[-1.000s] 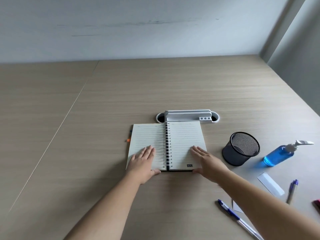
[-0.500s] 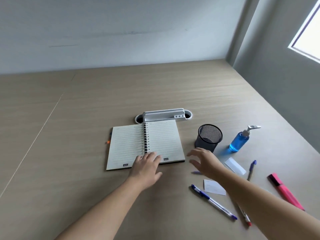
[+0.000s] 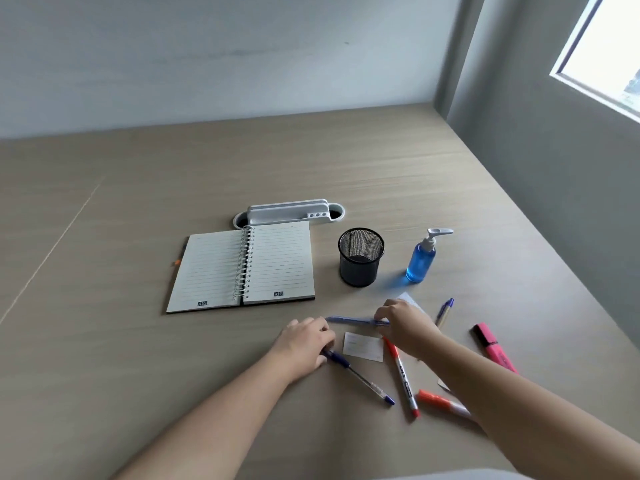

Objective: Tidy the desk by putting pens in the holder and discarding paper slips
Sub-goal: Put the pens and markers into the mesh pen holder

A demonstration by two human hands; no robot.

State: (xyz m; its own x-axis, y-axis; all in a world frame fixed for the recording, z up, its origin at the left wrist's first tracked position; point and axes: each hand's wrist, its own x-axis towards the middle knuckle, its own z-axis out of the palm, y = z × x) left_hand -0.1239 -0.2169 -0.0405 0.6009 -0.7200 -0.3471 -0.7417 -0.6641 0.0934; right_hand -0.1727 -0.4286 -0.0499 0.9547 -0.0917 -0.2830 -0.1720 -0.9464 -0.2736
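A black mesh pen holder point(image 3: 361, 257) stands empty right of the open notebook. My right hand point(image 3: 407, 323) pinches the end of a light blue pen point(image 3: 349, 320) lying on the desk. My left hand point(image 3: 304, 344) closes over the top end of a dark blue pen point(image 3: 360, 378). Between the hands lies a white paper slip point(image 3: 363, 346). Another slip point(image 3: 410, 301) peeks out behind my right hand. A red-capped pen point(image 3: 401, 377), an orange marker point(image 3: 440, 403), a blue-tipped pen point(image 3: 445, 310) and a pink highlighter point(image 3: 493, 351) lie nearby.
An open spiral notebook point(image 3: 242, 268) lies left of the holder. A blue pump bottle point(image 3: 424, 256) stands right of it. A white cable-port tray point(image 3: 289, 211) sits behind the notebook. A grey wall runs along the desk's right edge.
Both hands left the notebook and moved right and nearer. The right hand came down onto the light blue pen, the left onto the dark blue pen. The view swung right.
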